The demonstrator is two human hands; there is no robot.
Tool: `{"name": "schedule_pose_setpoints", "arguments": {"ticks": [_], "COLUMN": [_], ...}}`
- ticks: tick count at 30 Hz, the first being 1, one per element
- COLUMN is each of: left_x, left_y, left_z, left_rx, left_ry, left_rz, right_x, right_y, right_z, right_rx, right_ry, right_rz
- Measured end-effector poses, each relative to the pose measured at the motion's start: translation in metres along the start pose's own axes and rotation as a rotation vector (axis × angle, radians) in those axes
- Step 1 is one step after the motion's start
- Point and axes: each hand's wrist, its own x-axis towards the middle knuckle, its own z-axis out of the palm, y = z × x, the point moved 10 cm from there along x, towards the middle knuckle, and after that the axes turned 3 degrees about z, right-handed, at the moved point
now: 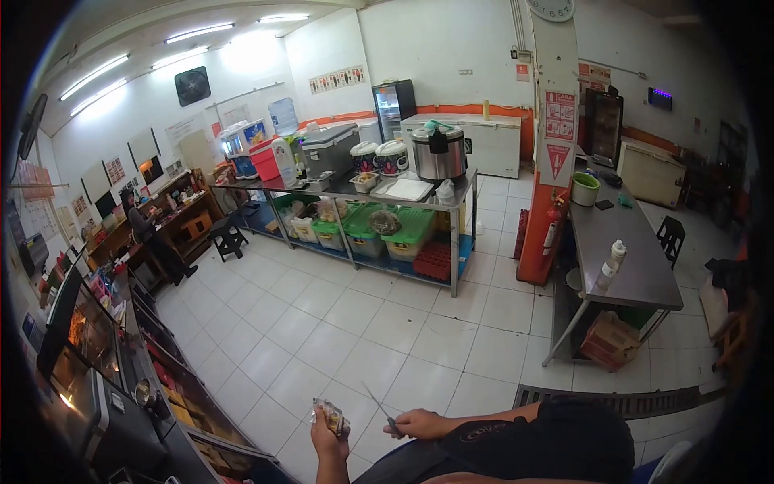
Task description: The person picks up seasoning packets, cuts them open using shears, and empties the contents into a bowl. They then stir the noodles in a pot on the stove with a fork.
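At the bottom centre, my left hand (329,440) is closed round a small crinkled packet (331,416), held upright; its print is too small to read. Just to the right, my right hand (421,424) grips the dark handle of a knife (376,406). The thin blade points up and left, toward the packet but apart from it. Both hands are above the white tiled floor, close to my dark clothing.
A long metal table (330,190) with pots and boxes stands ahead. On the right is another metal table (619,262) with a bottle (611,264). A person (145,230) stands far left. Glass display cases line the near left.
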Motion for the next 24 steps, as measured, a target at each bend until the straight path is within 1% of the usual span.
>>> {"name": "schedule_pose_setpoints", "arguments": {"ticks": [1, 2, 5, 6, 8, 9, 12, 13, 14, 15, 16, 17, 18, 20, 21, 22, 23, 24], "left_x": [0.010, 0.014, 0.014, 0.015, 0.013, 0.001, -0.010, -0.006, -0.005, -0.013, -0.022, -0.031, -0.032, -0.027, -0.024, -0.023, -0.022, -0.023], "left_y": [-0.018, -0.026, -0.050, -0.057, -0.077, -0.075, -0.084, -0.093, -0.099, -0.102, -0.103, -0.098, -0.102, -0.095, -0.088, -0.091, -0.091, -0.088], "left_z": [-0.003, -0.010, 0.001, -0.005, -0.005, -0.002, -0.003, -0.006, -0.012, -0.006, -0.001, 0.009, 0.006, 0.003, 0.003, -0.001, 0.001, 0.004], "left_rx": [-0.029, -0.027, -0.090, -0.089, -0.199, -0.167, -0.159, -0.163, -0.164, -0.068, 0.029, 0.065, 0.062, 0.412, 0.498, 0.497, 0.468, 0.438], "left_ry": [-0.019, -0.023, -0.130, -0.137, -0.194, -0.056, -0.052, -0.126, -0.120, -0.140, -0.159, -0.227, -0.220, -0.255, -0.202, -0.193, -0.236, -0.279], "left_rz": [-0.093, -0.091, -0.185, -0.185, -0.263, -0.285, -0.330, -0.353, -0.351, -0.365, -0.380, -0.363, -0.360, -0.121, -0.023, -0.024, 0.026, 0.077], "right_x": [-0.005, -0.009, -0.016, -0.012, -0.005, -0.005, -0.004, -0.004, -0.004, -0.013, -0.013, -0.014, -0.014, -0.015, -0.015, -0.016, -0.013, -0.011], "right_y": [-0.003, -0.004, -0.001, 0.005, 0.017, 0.021, 0.021, 0.020, 0.018, -0.003, -0.006, -0.011, -0.017, -0.024, -0.031, -0.037, -0.035, -0.038], "right_z": [0.008, 0.009, 0.012, 0.010, 0.008, 0.012, 0.012, 0.011, 0.008, 0.001, 0.002, -0.001, -0.004, -0.002, 0.000, 0.004, 0.006, 0.008], "right_rx": [-0.009, -0.009, -0.159, -0.159, -0.044, -0.047, -0.103, -0.090, -0.080, -0.060, -0.063, -0.067, -0.071, -0.116, -0.229, -0.343, -0.344, -0.317], "right_ry": [-0.046, -0.043, -0.112, -0.106, -0.069, -0.067, -0.050, -0.011, 0.028, 0.084, 0.077, 0.120, 0.163, 0.159, 0.175, 0.190, 0.182, 0.187], "right_rz": [-0.056, -0.059, 0.009, 0.007, -0.048, -0.048, -0.060, -0.064, -0.071, -0.167, -0.166, -0.192, -0.219, -0.209, -0.245, -0.280, -0.281, -0.327]}}
